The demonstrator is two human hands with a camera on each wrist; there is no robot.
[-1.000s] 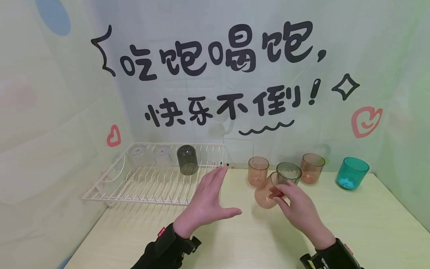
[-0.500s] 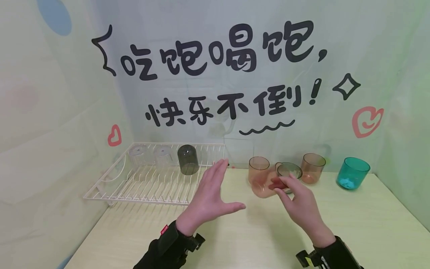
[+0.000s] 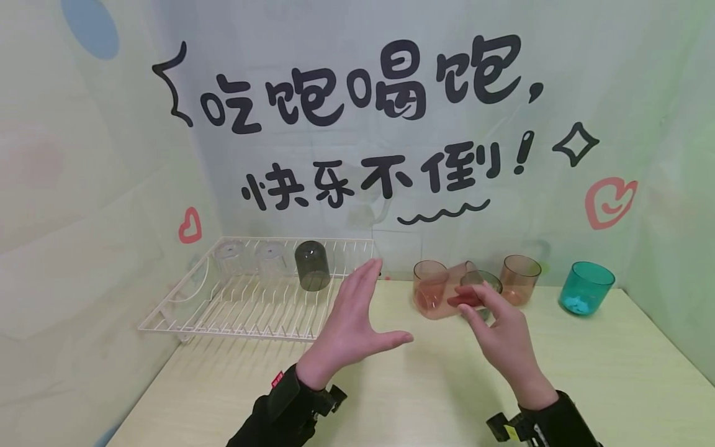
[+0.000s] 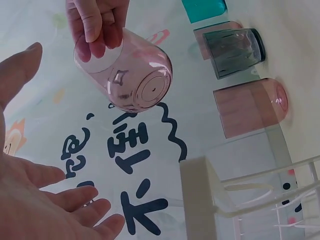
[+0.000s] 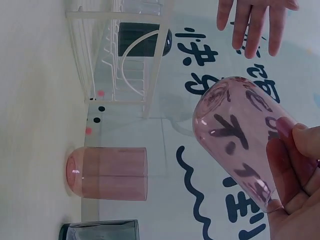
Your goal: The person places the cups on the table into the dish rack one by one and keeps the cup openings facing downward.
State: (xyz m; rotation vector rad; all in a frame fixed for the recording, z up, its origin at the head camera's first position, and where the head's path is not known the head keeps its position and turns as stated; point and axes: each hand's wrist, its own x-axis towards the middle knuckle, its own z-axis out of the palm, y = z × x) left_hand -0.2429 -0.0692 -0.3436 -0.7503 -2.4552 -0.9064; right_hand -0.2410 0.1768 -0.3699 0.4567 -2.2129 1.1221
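Observation:
My right hand point(image 3: 503, 329) pinches the rim of a clear pink cup point(image 4: 135, 75) between thumb and fingers. The cup is tilted in the air, its base pointing toward my left hand, as the right wrist view shows. My left hand point(image 3: 349, 329) is held up to the left of that cup, fingers straight and thumb spread, touching nothing. Behind the held cup stand another pink cup point(image 3: 429, 270) and a smoky grey cup point(image 3: 487, 280), partly hidden by my right hand. A further pink cup point(image 3: 521, 279) is just right of the grey one.
On the left of the table is a white wire dish rack point(image 3: 223, 336). It bears an upside-down dark grey cup point(image 3: 311, 267) and two clear cups, one of them this clear cup point(image 3: 271, 261). A teal cup point(image 3: 586, 288) stands far right, near the wall.
The pink cup in my right hand has risen and tipped further, its base swinging up and to the left. My left hand has shifted slightly right and forward, still spread.

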